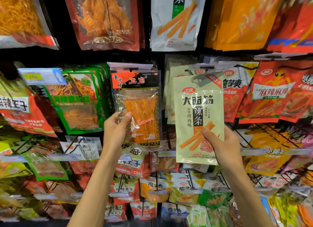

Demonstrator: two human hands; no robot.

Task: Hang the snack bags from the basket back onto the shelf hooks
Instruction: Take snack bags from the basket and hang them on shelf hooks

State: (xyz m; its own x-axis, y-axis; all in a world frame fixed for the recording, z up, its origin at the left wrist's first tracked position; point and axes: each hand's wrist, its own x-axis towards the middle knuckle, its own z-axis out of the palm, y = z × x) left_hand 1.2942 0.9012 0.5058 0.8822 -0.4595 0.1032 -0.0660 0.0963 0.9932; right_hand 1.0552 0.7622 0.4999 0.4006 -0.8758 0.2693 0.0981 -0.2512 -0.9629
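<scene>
While the left hand [116, 127] pinches the black-and-red bag [138, 106], the right hand [225, 145] grips the pale bag [199, 115] beside it, both up near the hooks [205, 67]; next, I think, each hole must slide on.

Black back panel [76, 57], blue price label [42, 76]

The clear bag [137, 108] has a red-and-black top, with orange strips showing through. The cream bag [199, 118] bears black characters, a red oval logo and orange sticks. Beside them hang a green-edged bag [76, 99] and red bags [274, 94]; above, a white bag [174, 18] with a green stripe.
</scene>
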